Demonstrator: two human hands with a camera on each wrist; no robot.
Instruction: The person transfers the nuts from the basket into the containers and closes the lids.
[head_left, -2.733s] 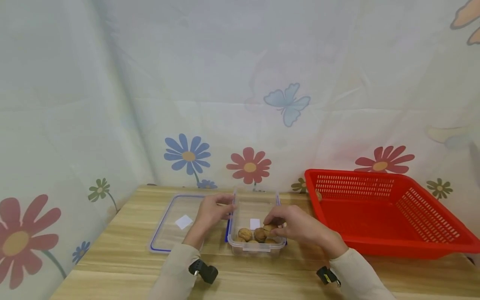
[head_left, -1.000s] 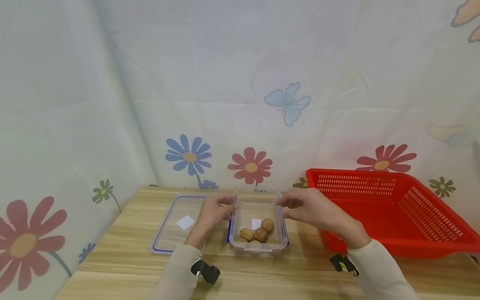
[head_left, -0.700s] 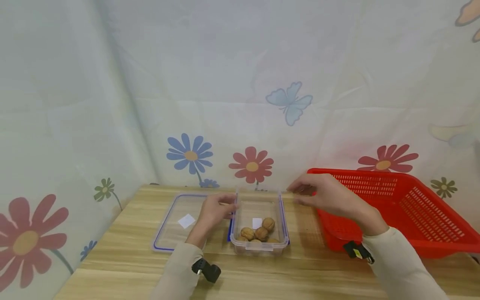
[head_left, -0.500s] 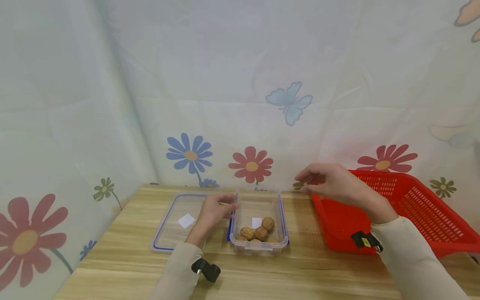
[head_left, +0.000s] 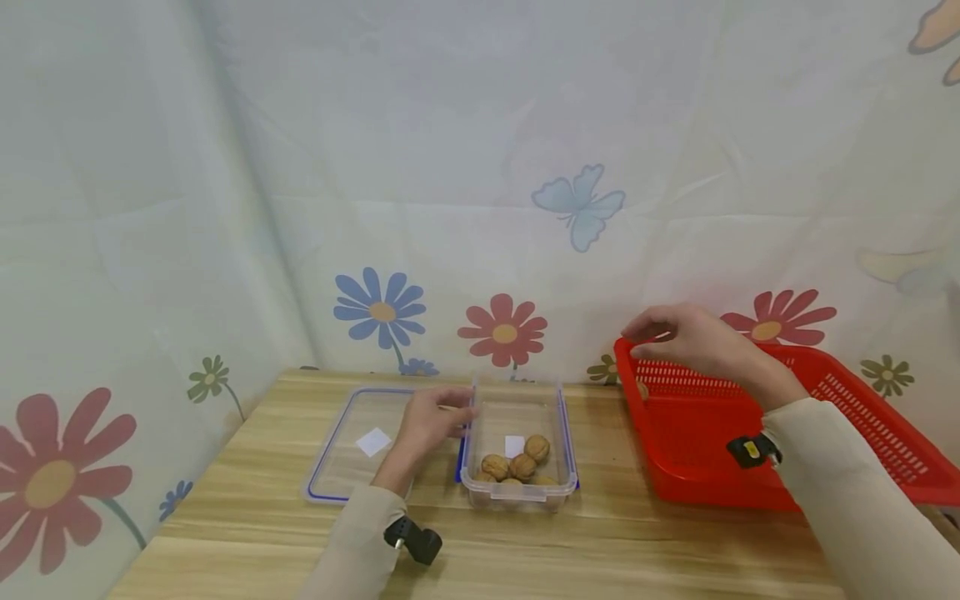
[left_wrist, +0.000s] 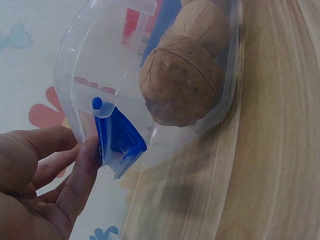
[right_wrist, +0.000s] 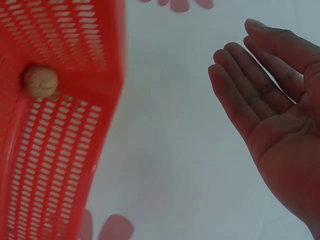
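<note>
A clear plastic food container (head_left: 519,493) with several walnuts (head_left: 522,467) at its near end stands mid-table. My left hand (head_left: 429,422) pinches its left wall, thumb and fingers on either side of the rim beside a blue latch (left_wrist: 117,136). Over the far left corner of the red basket (head_left: 720,446) is my right hand (head_left: 693,337), holding nothing. Its fingers look nearly straight in the right wrist view, apart from the basket. One walnut (right_wrist: 41,81) lies in a corner of that basket, partly visible in the head view too.
Left of the container a clear lid (head_left: 330,462) with a blue seal lies flat, a white square (head_left: 372,442) on it. The wooden table (head_left: 525,550) ends against a flowered cloth backdrop (head_left: 420,208). Raised basket walls stand to the right.
My right hand let go of a walnut in the container, then moved up and right to above the basket's corner. The left hand keeps its hold on the container's wall.
</note>
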